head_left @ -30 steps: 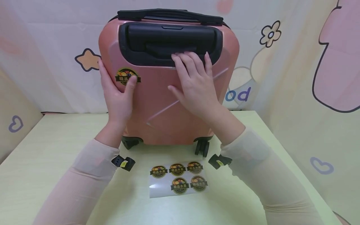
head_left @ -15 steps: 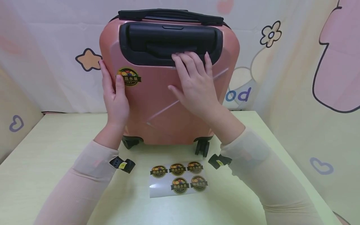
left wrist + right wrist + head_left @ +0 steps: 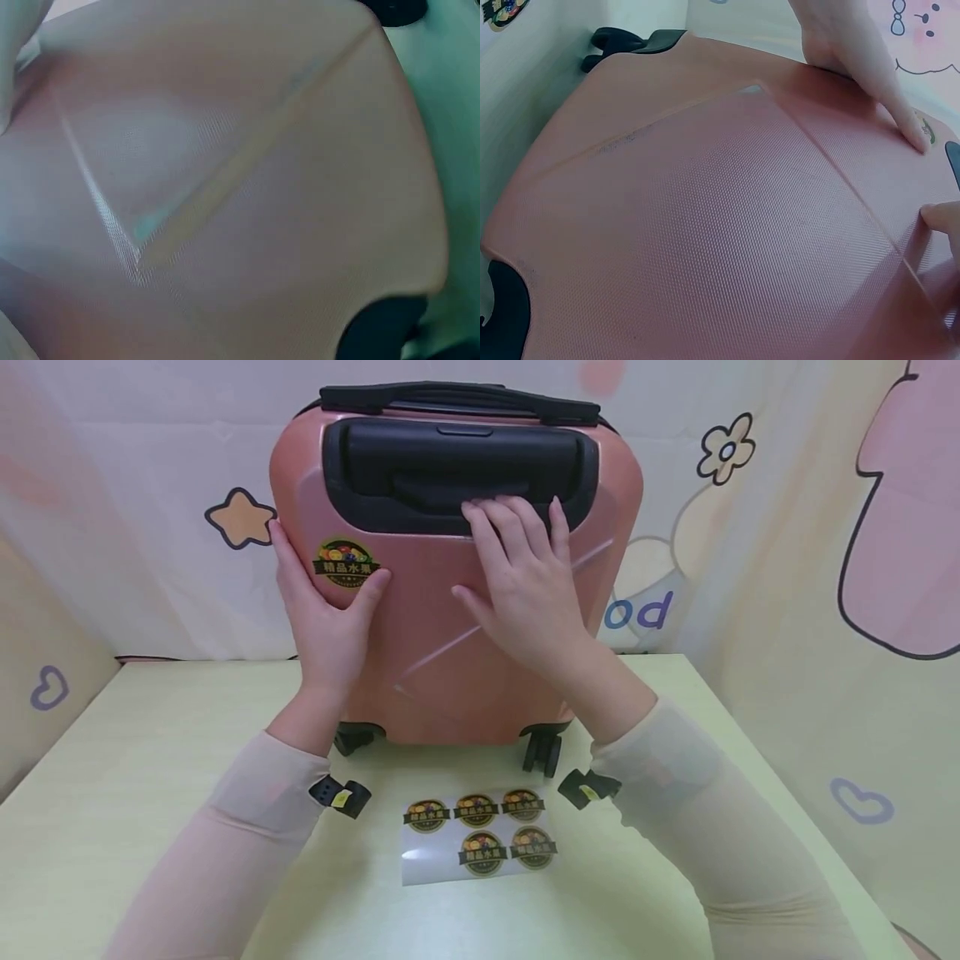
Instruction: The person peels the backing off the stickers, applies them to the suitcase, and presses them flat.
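A pink hard-shell suitcase (image 3: 420, 635) stands upright on the table, its black handle panel (image 3: 375, 510) facing me. On its upper left front lies a round fruit sticker (image 3: 343, 560), flat against the shell. My left hand (image 3: 330, 631) lies along the suitcase's left side, its thumb touching the sticker's lower right edge. The right wrist view shows that thumb (image 3: 906, 124) extended by the sticker (image 3: 928, 131). My right hand (image 3: 528, 581) rests on the front, fingertips over the lower rim of the handle panel. In the left wrist view the ribbed shell (image 3: 300, 187) fills most of the picture.
A glossy sticker sheet (image 3: 427, 864) with several matching stickers lies on the table (image 3: 187, 760) before the suitcase, one spot at its lower left bare. The suitcase's wheels (image 3: 542, 752) stand behind it. A patterned cloth backdrop (image 3: 150, 527) closes off the back and sides.
My left thumb has moved left across the sticker, then back right to its lower right edge, uncovering the print. My right hand keeps its place on the suitcase.
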Available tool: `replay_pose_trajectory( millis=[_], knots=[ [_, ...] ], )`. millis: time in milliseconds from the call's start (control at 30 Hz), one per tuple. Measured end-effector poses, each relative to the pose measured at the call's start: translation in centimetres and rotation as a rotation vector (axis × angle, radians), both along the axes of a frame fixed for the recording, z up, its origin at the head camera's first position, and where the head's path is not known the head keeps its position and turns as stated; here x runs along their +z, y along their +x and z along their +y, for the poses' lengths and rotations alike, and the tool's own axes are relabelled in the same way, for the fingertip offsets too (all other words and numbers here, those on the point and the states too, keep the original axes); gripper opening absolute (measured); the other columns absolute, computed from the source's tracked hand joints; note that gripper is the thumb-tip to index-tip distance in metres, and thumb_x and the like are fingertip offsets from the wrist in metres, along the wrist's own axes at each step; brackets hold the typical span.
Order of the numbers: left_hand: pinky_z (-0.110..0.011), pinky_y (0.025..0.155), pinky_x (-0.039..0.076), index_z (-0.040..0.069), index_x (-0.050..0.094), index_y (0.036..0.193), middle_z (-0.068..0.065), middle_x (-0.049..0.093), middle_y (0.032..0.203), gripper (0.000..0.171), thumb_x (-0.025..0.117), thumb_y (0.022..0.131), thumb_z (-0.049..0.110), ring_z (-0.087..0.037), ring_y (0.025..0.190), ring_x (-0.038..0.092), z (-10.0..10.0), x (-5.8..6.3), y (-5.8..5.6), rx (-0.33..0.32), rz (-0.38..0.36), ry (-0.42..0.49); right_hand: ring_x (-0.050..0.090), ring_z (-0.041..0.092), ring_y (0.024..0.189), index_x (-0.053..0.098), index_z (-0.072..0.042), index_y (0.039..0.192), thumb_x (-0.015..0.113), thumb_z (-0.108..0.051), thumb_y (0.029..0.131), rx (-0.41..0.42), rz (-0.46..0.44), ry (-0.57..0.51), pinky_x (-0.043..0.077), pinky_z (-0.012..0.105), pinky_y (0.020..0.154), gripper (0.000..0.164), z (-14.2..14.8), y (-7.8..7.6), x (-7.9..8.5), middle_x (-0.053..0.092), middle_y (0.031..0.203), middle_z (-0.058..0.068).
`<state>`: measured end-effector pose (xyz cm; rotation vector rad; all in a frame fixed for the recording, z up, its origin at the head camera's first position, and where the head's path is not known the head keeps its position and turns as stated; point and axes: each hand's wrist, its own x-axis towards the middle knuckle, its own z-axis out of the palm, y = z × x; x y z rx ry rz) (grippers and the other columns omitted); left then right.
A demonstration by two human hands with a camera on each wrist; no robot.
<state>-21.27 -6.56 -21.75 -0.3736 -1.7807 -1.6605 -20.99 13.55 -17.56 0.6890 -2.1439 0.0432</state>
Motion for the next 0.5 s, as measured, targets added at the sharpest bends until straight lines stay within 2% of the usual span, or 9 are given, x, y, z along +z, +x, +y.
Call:
replay_pose_trajectory(
  millis=[67, 167, 367, 433, 500],
  knots=[
    [-0.025, 0.1, 0.035, 0.006, 0.001, 0.149, -0.001, 0.024, 0.146, 0.091, 0.064, 0.087, 0.026, -0.006, 0.128, 0.026, 0.05, -0.08, 0.0, 0.006, 0.016, 0.007, 0.028, 0.028, 0.13, 0.04, -0.004, 0.139, 0.063, -0.037, 0.086, 0.0, -0.002, 0.002, 0.002, 0.047, 0.111, 0.066, 0.0, 0.0, 0.0, 0.041, 0.137, 0.013],
    [-0.027, 0.1, 0.036, 0.001, 0.004, 0.148, -0.005, 0.025, 0.146, 0.075, 0.052, 0.094, 0.018, -0.007, 0.128, 0.027, -0.08, -0.35, 0.02, 0.004, 0.068, 0.01, 0.028, 0.027, 0.13, 0.04, -0.004, 0.139, 0.062, -0.037, 0.087, 0.001, -0.001, 0.003, 0.002, 0.047, 0.111, 0.066, -0.03, -0.01, 0.01, 0.041, 0.137, 0.013],
    [-0.026, 0.104, 0.03, -0.002, 0.01, 0.147, -0.01, 0.022, 0.15, 0.055, 0.035, 0.101, 0.013, -0.002, 0.132, 0.023, -0.25, -0.8, -0.19, 0.031, 0.131, 0.017, 0.028, 0.027, 0.13, 0.04, -0.004, 0.139, 0.062, -0.037, 0.087, 0.007, -0.001, 0.002, 0.001, 0.047, 0.111, 0.065, -0.14, -0.03, 0.02, 0.041, 0.137, 0.013],
    [-0.026, 0.105, 0.029, -0.003, 0.011, 0.147, -0.011, 0.021, 0.151, 0.053, 0.033, 0.101, 0.012, -0.002, 0.134, 0.021, -0.28, -0.89, -0.23, 0.037, 0.14, 0.015, 0.028, 0.027, 0.131, 0.04, -0.004, 0.139, 0.062, -0.037, 0.087, 0.008, -0.003, 0.003, 0.001, 0.047, 0.111, 0.065, -0.16, -0.03, 0.02, 0.041, 0.137, 0.013],
    [-0.026, 0.105, 0.028, -0.003, 0.01, 0.147, -0.008, 0.02, 0.151, 0.059, 0.04, 0.098, 0.013, -0.003, 0.134, 0.021, -0.28, -0.97, -0.21, 0.033, 0.124, -0.003, 0.028, 0.027, 0.131, 0.04, -0.004, 0.139, 0.062, -0.037, 0.087, 0.004, -0.005, 0.004, 0.001, 0.047, 0.111, 0.065, -0.13, -0.01, -0.01, 0.041, 0.137, 0.013]
  ],
)
